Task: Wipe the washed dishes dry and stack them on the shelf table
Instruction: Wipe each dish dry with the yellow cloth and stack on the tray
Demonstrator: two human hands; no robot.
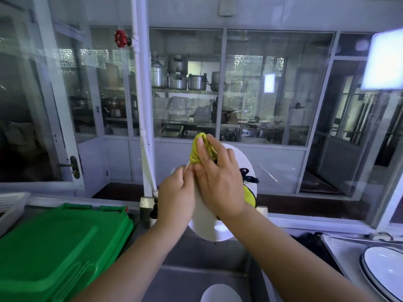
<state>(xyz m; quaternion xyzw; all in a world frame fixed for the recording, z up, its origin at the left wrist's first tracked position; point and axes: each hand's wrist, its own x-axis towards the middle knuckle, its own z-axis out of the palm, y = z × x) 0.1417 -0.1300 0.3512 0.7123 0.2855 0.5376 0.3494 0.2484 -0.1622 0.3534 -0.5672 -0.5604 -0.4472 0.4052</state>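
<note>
Pressing crumpled cloth (196, 151) — smooth round plate (209, 227)

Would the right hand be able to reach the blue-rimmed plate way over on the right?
Probably yes, but not straight away. The right hand presses the yellow cloth on the white plate that the left hand holds. Nothing stands between it and the blue-rimmed plate, which lies uncovered.
</note>
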